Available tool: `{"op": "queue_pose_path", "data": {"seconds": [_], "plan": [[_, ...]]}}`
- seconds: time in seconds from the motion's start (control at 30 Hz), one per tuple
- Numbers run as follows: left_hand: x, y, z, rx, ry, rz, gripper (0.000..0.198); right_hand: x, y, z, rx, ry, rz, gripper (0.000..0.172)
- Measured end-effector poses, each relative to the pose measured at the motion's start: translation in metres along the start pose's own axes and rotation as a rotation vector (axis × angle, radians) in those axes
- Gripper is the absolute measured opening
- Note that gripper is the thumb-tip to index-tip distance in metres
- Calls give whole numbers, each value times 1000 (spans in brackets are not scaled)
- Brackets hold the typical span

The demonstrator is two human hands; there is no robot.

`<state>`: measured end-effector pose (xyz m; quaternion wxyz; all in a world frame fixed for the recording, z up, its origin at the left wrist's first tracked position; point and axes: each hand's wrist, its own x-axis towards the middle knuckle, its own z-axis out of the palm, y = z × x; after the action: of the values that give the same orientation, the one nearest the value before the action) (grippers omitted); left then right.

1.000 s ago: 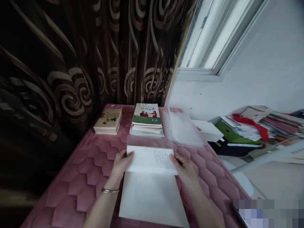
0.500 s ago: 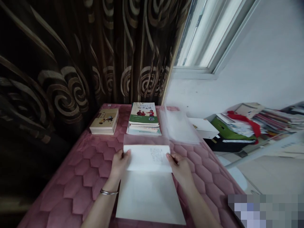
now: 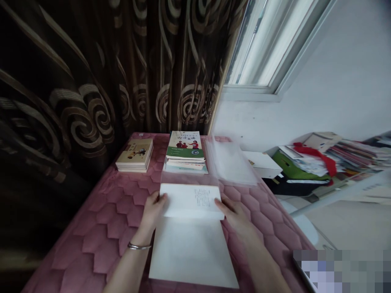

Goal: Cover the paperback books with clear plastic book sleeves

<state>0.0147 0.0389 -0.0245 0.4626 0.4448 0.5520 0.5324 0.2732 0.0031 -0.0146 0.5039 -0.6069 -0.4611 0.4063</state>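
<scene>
Head: L hand [image 3: 153,211], R hand [image 3: 233,215] on open book [image 3: 192,252]

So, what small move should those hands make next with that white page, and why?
Probably close the right hand onto the rectangular white printed page, since it only lies against the page's edge while the left hand presses the opposite edge. Both hands set should stop the page slipping on the larger smooth white sheet beneath.
</scene>
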Motion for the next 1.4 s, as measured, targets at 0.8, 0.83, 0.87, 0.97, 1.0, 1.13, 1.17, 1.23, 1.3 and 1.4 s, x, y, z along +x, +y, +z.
{"op": "queue_pose_path", "data": {"seconds": [0.8,0.83,0.87,0.97,1.0,1.13,1.17,1.23,1.3,1.4], "plan": [[-1,0,-3,-6,-17,-8,43,-4,12,11,-44,73,4,49],[-1,1,-2,6,-2,0,45,-4,12,11,-22,70,6,49],[-1,1,-1,19,11,7,46,-4,11,11,-11,70,6,50],[-2,5,1,72,43,4,50,-3,11,11,-51,74,-3,52],[-2,6,2,86,51,-5,51,-3,12,11,-78,74,-10,52],[-3,9,2,48,40,-60,52,-4,16,10,-193,98,-33,51],[-4,10,1,20,19,-70,51,-4,18,10,-210,111,-32,50],[-5,11,1,-28,-29,-80,48,-4,18,11,-219,130,-24,49],[-6,12,1,-49,-45,-84,46,-3,16,11,-197,133,-12,49],[-7,11,3,-38,-14,-83,46,-2,7,7,-95,53,-3,48]]}}
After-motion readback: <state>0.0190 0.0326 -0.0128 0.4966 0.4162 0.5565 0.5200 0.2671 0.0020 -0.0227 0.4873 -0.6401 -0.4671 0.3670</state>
